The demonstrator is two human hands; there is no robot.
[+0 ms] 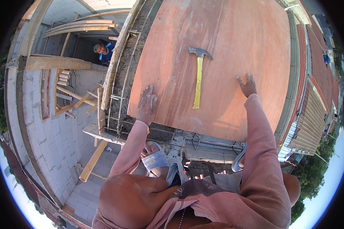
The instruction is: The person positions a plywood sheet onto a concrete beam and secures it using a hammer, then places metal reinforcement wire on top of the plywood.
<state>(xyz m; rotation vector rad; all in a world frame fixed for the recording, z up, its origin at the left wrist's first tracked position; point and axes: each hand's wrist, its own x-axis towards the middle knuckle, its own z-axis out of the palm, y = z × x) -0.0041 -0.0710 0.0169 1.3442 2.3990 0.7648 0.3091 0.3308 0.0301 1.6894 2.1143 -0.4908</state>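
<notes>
A large reddish plywood sheet (233,53) lies in front of me. My left hand (146,106) rests on its near left edge, fingers stretched forward over the wood. On the right part of the sheet, my right hand (247,85) lies flat with its fingers spread, holding nothing. Between the two hands is a claw hammer (198,82) with a yellow handle and a dark head, its head pointing away from me. Neither hand touches it.
Rebar (130,65) runs in the rough concrete along the sheet's left side. Left and below, a drop opens to block walls (46,141) and a wooden pole (93,161). A person (106,51) stands down there. Corrugated roofs (309,120) lie to the right. My sandalled foot (155,160) is at the near edge.
</notes>
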